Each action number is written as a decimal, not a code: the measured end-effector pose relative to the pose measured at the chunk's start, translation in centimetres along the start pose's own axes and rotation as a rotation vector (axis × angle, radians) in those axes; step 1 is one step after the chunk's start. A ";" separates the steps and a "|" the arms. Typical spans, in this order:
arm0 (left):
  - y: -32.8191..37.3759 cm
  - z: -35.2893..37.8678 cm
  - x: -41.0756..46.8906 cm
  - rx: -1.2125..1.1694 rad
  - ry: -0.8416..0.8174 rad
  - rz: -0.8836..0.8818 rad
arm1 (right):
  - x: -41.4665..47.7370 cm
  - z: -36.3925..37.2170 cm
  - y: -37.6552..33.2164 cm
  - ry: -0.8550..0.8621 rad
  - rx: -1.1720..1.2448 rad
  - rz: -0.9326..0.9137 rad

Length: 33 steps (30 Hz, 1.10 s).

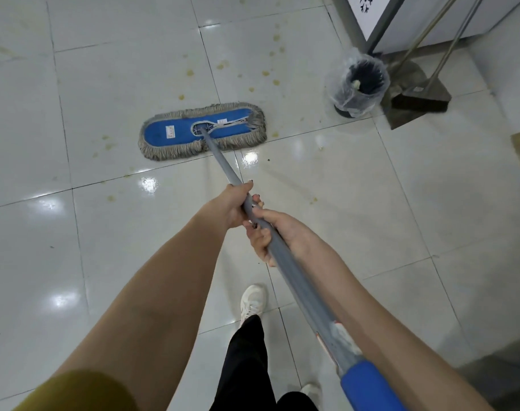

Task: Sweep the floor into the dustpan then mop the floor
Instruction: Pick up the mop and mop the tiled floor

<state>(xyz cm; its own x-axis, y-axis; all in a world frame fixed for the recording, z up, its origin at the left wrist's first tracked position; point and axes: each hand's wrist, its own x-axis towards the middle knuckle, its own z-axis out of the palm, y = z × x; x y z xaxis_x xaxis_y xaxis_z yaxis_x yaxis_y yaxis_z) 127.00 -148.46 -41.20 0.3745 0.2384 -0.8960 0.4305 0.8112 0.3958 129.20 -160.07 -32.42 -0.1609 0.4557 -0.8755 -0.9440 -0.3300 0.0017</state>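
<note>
Down at the feet: a white sneaker (252, 301) and a black trouser leg on the tiled floor (371, 203). The tiles here look glossy and pretty clean, bar a dark speck or two.
Blue end grip (368, 387): closest bit of the mop, poking past the right forearm.
Right hand (278, 232): fingers curled round the grey mop handle (223, 161), on the nearer side.
Left hand (233, 204): wrapped round the same handle just ahead, practically touching the right one.
Mop head (202, 130): flat blue pad with a grey fringe, lying flat on the floor mid-frame, just past a tile seam.
Stains (223, 65): yellowish spots scattered beyond the mop head, with a few off to its left too.
Waste bin (358, 84): far right, lined with a clear bag.
Broom (421, 99) and dustpan (408, 75): parked just behind the bin against a cabinet, nobody touching them.
Progress: my guess is the sweeping's done and the mopping is maybe halfway. The spotty far tiles are what's left.
</note>
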 end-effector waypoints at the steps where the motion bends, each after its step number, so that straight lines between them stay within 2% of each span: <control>1: 0.3 0.1 0.4 -0.001 0.003 -0.001 | 0.1 -0.1 -0.3 -0.021 0.041 0.011; 7: -0.8 1.2 0.9 -0.135 0.014 -0.004 | 0.2 -1.0 -0.7 0.098 -0.164 -0.020; 15: -4.7 4.7 -0.9 -0.079 0.037 -0.038 | -2.6 -5.4 1.0 0.098 -0.157 -0.036; 22: -14.2 9.5 -3.1 -0.006 0.016 -0.065 | -7.4 -14.2 5.9 0.132 -0.169 -0.051; 33: -33.1 18.7 -8.9 0.143 -0.008 -0.091 | -16.6 -31.2 16.9 0.178 -0.145 -0.091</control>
<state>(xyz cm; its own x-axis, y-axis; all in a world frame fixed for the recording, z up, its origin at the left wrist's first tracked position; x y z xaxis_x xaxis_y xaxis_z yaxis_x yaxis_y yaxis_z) 124.76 -187.46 -42.53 0.3347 0.1625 -0.9282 0.5753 0.7449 0.3378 124.92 -198.97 -32.97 -0.0113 0.3404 -0.9402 -0.8992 -0.4148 -0.1394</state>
